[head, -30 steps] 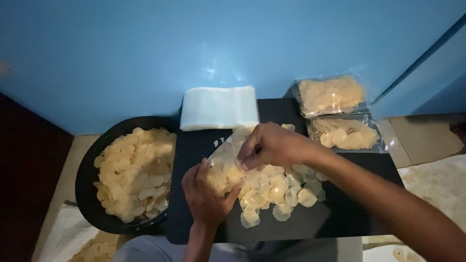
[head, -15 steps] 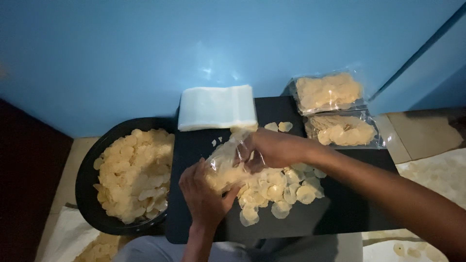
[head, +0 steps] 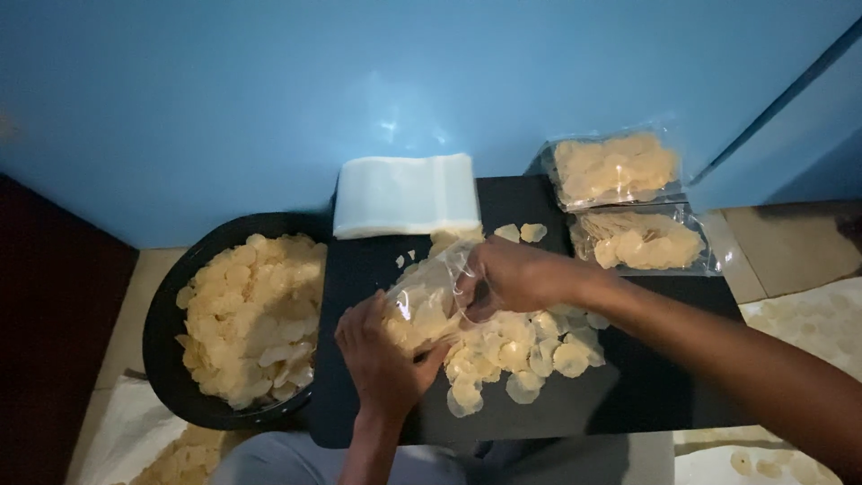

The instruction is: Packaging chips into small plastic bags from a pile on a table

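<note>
A blue wall backs a low black counter (head: 628,404), dimly lit. On it, near the middle, lies a clear plastic bag (head: 429,301) partly filled with pale round chips. The bag's long axis runs on a slant, from its closed end at the near left up to its open mouth at the far right. The left hand (head: 384,359) is clenched around the closed lower end, holding it from below. The right hand (head: 507,277) sits at the mouth, fingers curled at or into the opening; whether it holds chips cannot be told. The mouth therefore points toward the right hand, which is the nearer to it. Loose chips (head: 525,350) lie just beside and below the bag. A black basin (head: 166,359) of chips stands to the left; a stack of empty bags (head: 406,193) and two filled packets (head: 615,166) lie at the far edge
</note>
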